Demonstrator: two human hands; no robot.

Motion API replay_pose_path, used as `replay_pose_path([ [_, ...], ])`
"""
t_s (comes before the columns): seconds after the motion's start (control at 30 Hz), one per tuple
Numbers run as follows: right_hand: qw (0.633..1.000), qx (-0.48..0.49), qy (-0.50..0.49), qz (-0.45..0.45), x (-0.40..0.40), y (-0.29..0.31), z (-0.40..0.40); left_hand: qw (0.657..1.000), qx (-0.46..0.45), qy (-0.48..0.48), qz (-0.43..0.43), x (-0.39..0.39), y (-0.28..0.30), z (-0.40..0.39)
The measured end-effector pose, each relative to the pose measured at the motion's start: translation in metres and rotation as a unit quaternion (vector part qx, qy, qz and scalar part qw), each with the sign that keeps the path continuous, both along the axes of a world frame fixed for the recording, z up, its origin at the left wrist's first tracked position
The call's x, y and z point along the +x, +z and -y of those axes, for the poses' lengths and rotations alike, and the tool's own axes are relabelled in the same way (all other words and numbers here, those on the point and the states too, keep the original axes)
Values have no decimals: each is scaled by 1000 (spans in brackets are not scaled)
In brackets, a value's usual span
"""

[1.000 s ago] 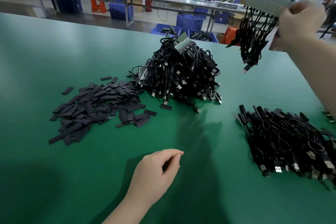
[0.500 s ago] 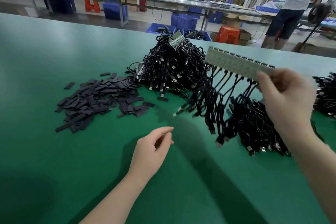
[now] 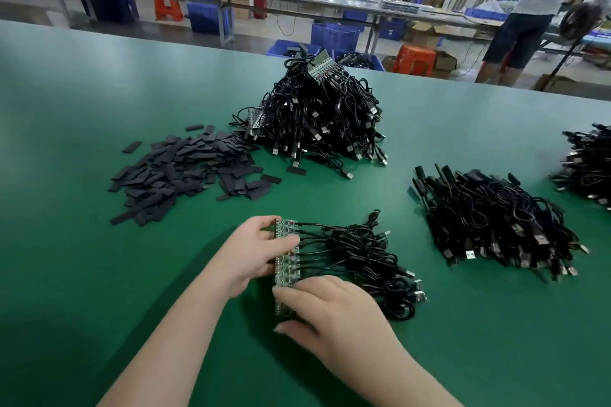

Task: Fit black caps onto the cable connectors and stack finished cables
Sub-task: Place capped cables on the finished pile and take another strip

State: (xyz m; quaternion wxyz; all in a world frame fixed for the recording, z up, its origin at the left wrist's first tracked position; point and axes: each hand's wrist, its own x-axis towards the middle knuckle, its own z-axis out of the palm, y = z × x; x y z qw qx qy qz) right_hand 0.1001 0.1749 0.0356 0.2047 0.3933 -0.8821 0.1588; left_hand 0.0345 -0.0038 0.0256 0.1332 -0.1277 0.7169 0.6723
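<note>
We have a strip of small circuit boards (image 3: 287, 266) lying on the green table (image 3: 82, 102), its black cables (image 3: 360, 261) trailing away to the right. Our left hand (image 3: 251, 254) grips the far half of the strip, thumb over the top edge and fingers curled under. Our right hand (image 3: 334, 317) lies over the near end with fingers bent down on it; whether they pinch it or only press, we cannot tell.

The loose black caps (image 3: 185, 172) lie in a heap to the left, beside the tall pile of uncapped cables (image 3: 322, 119). The flat stack of finished cables (image 3: 489, 225) sits to the right, well apart from our strip.

To do this step well, we judge that we should pin the strip flat with one hand, free one board end at a time, and keep the cables combed to the right so none snag when a cap slides on
</note>
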Motion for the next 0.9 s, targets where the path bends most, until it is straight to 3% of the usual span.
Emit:
replay_pose_path([
  [0.13, 968, -170, -122, 135, -31, 12, -19, 992, -111, -13, -57, 1, -3, 2],
  [0.23, 951, -34, -193, 241, -70, 19, -49, 984, -150, -66, -75, -4, 6, 7],
  [0.33, 924, 45, -177, 336, -85, 21, -59, 974, -186, -115, -63, -12, 15, 12],
  [0.47, 916, 2, -172, 362, -76, 27, -64, 955, -263, -126, -46, -29, 24, 14],
  [0.6, 891, -58, -158, 421, -72, 27, -62, 927, -332, -155, -84, -42, 31, 0],
  [0.8, 862, -254, -218, 380, -96, 0, -42, 912, -321, -188, -174, -45, 23, -27],
  [0.9, 847, -323, -225, 356, -105, -12, -33, 883, -381, -187, -202, -46, 16, -40],
])
